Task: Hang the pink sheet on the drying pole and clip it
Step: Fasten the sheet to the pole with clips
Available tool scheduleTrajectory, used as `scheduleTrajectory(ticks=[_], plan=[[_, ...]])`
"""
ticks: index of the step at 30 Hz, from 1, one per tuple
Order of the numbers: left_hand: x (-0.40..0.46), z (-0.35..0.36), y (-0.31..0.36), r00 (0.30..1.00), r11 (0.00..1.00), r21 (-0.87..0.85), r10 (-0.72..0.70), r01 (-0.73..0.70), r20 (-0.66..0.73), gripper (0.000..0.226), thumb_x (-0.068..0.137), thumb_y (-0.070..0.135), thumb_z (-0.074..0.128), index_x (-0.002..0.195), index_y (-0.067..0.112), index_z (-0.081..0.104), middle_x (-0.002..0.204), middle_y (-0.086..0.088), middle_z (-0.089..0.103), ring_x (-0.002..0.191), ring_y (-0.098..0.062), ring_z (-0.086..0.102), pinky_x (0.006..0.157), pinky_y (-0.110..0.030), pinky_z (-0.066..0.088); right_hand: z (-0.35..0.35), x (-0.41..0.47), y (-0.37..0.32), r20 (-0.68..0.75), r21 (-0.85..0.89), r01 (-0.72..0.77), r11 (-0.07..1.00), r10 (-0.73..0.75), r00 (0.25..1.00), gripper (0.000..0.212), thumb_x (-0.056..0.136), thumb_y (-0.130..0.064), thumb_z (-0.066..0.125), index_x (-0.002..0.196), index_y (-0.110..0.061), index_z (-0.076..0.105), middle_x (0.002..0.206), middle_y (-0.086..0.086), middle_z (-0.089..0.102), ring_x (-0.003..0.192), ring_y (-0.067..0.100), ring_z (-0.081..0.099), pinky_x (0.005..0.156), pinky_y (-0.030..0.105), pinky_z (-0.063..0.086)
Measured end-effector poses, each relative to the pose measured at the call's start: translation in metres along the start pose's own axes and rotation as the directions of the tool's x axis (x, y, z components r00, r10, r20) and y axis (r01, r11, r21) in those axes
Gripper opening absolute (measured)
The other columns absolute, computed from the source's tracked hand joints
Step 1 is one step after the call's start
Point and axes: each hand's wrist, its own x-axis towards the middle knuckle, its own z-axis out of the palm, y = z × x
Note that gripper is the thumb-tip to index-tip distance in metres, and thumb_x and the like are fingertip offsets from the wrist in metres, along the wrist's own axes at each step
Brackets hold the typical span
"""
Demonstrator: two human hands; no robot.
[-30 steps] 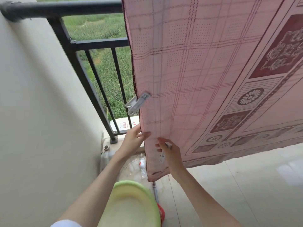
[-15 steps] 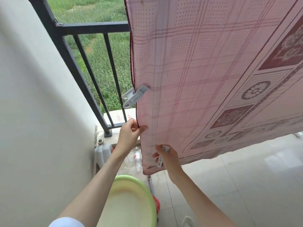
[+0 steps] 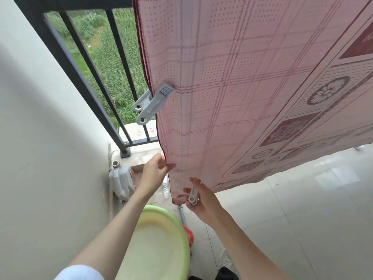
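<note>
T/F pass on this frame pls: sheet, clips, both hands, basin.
1. A white clip is already clamped on the pink sheet's left edge. True.
2. The left hand is holding a clip. False: it pinches the sheet's edge; the second clip is in the right hand.
3. The second clip is already clamped on the sheet. False: it is in the right hand's grip, near the sheet's bottom corner, and no bite on the cloth shows.
4. The green basin sits below the hands, near the person. True.
5. The sheet lies bunched inside the basin. False: it hangs spread out in front of the black railing.
</note>
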Motion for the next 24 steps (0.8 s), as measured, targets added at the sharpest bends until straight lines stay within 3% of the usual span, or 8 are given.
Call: scheduleTrajectory(ticks=[3, 6, 10, 12, 15, 18, 22, 24], plan=[[0.004, 0.004, -0.002, 0.999, 1.000, 0.011, 0.001, 0.000, -0.047, 0.028, 0.075, 0.018, 0.074, 0.086, 0.000, 0.055, 0.082, -0.012, 0.067, 0.080, -0.030, 0.062, 0.075, -0.050, 0.049, 0.001, 0.006, 0.004, -0.014, -0.034, -0.001, 0.999, 0.001, 1.000, 0.013, 0.091, -0.008, 0.052, 0.079, -0.009, 0.048, 0.059, 0.008, 0.060, 0.040, 0.011, 0.045, 0.038, 0.018, 0.029], [0.008, 0.005, -0.003, 0.999, 1.000, 0.006, 0.004, -0.003, -0.052, 0.027, 0.074, 0.017, 0.074, 0.084, 0.000, 0.056, 0.080, -0.013, 0.067, 0.078, -0.031, 0.061, 0.073, -0.046, 0.050, 0.002, 0.010, 0.007, -0.011, -0.038, 0.011, 0.999, -0.011, 1.000, 0.017, 0.088, 0.003, 0.045, 0.075, -0.007, 0.048, 0.053, 0.008, 0.059, 0.044, 0.012, 0.045, 0.038, 0.018, 0.028], [0.008, 0.002, -0.006, 0.998, 0.998, 0.027, 0.058, -0.057, -0.021, 0.010, 0.074, 0.009, 0.073, 0.079, 0.005, 0.065, 0.075, -0.002, 0.065, 0.071, -0.017, 0.061, 0.067, -0.017, 0.046, -0.003, 0.016, 0.014, 0.037, 0.012, 0.042, 0.999, -0.042, 0.998, 0.008, 0.091, 0.000, 0.049, 0.088, -0.008, 0.051, 0.070, 0.009, 0.050, 0.058, 0.015, 0.048, 0.050, 0.021, 0.035], [0.008, -0.002, -0.010, 0.995, 0.994, 0.049, 0.096, -0.096, 0.011, 0.008, 0.074, 0.007, 0.073, 0.081, 0.007, 0.069, 0.080, -0.009, 0.068, 0.076, -0.021, 0.064, 0.072, -0.022, 0.049, -0.008, 0.019, 0.021, 0.076, -0.021, 0.042, 0.999, -0.040, 0.996, 0.009, 0.092, -0.011, 0.054, 0.100, -0.009, 0.051, 0.078, 0.011, 0.051, 0.062, 0.017, 0.051, 0.050, 0.021, 0.038], [0.009, -0.012, -0.016, 0.994, 0.994, 0.045, 0.098, -0.100, 0.048, 0.009, 0.074, 0.006, 0.073, 0.082, 0.003, 0.071, 0.083, -0.015, 0.069, 0.081, -0.030, 0.066, 0.079, -0.041, 0.053, -0.006, 0.022, 0.029, 0.042, -0.138, 0.023, 0.990, -0.018, 0.999, 0.014, 0.090, -0.020, 0.058, 0.094, -0.007, 0.053, 0.077, 0.013, 0.057, 0.050, 0.013, 0.044, 0.039, 0.018, 0.033], [0.008, -0.015, -0.013, 0.994, 0.996, 0.034, 0.078, -0.080, 0.074, 0.009, 0.075, 0.007, 0.072, 0.080, 0.000, 0.069, 0.081, -0.015, 0.069, 0.079, -0.025, 0.068, 0.079, -0.038, 0.054, 0.001, 0.026, 0.034, -0.023, -0.123, 0.017, 0.992, -0.020, 1.000, 0.017, 0.089, -0.019, 0.060, 0.084, -0.004, 0.054, 0.075, 0.014, 0.061, 0.047, 0.011, 0.040, 0.038, 0.017, 0.029], [0.007, -0.011, -0.008, 0.998, 0.999, 0.031, 0.018, -0.020, 0.064, 0.011, 0.077, 0.012, 0.072, 0.070, 0.015, 0.064, 0.070, 0.002, 0.067, 0.063, -0.002, 0.061, 0.067, -0.021, 0.049, 0.007, 0.029, 0.036, 0.024, 0.040, -0.076, 0.996, 0.075, 0.997, 0.014, 0.090, -0.003, 0.051, 0.076, -0.005, 0.050, 0.076, 0.012, 0.056, 0.058, 0.013, 0.044, 0.046, 0.017, 0.034], [0.007, -0.009, -0.006, 0.999, 0.999, 0.046, -0.016, 0.015, 0.028, 0.018, 0.078, 0.016, 0.072, 0.066, 0.020, 0.059, 0.067, 0.003, 0.066, 0.063, -0.006, 0.061, 0.065, -0.023, 0.047, 0.008, 0.029, 0.037, 0.055, 0.106, -0.099, 0.989, 0.094, 0.994, 0.015, 0.088, 0.004, 0.046, 0.076, -0.005, 0.050, 0.076, 0.013, 0.058, 0.062, 0.015, 0.048, 0.048, 0.018, 0.035]])
